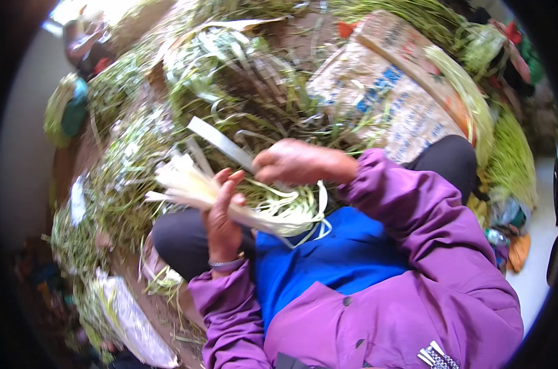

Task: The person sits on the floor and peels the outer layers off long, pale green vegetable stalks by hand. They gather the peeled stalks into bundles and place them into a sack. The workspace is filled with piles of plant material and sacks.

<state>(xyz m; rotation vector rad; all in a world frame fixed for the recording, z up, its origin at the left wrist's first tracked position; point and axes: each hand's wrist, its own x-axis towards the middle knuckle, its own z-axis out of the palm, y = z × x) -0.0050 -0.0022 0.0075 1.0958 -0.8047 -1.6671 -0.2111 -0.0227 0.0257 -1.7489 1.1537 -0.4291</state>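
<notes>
My left hand is wrapped round a bundle of pale, flat plant strips. The bundle's cream ends fan out to the left, and its thin green-white tails curl over my lap to the right. Just above it, my right hand is closed, its back toward me. From its fingers a flat, whitish strip sticks out toward the upper left; whether it is a plant strip or a blade I cannot tell. A blue cloth covers my lap.
Heaps of loose green strips spread ahead and to the left. A flattened, printed sack or board lies at the upper right, with green bundles beyond it. A white wrapped bundle rests at the lower left.
</notes>
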